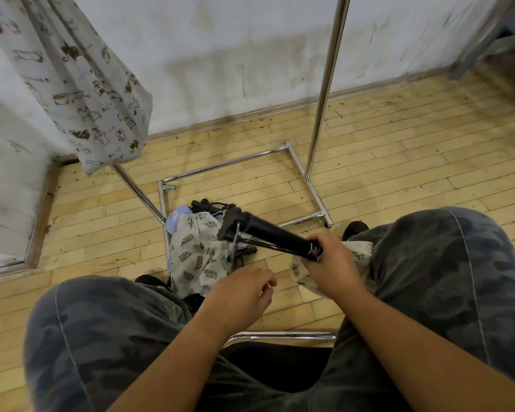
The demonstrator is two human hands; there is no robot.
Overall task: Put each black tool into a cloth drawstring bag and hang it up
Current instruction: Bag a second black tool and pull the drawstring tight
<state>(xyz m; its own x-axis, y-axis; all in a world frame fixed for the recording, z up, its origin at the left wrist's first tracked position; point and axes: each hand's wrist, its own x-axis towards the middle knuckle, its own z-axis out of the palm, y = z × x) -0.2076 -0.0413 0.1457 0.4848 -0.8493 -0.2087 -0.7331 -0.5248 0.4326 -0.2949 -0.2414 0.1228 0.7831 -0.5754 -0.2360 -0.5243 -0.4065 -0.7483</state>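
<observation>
Knees in camouflage trousers (458, 278) flank your hands. Your left hand (244, 292) hovers, fingers loosely curled; whether they pinch anything you cannot tell. Your right hand (330, 263) wraps its fingers round the near end of the black tool (268, 230), a pale cloth bag (361, 251) bunched beneath. The tool's far end points over a leaf-print bag (197, 254) on the floor (399, 150). Beyond stands the metal rack (318, 114), a cat-print bag (87, 84) hanging at left.
</observation>
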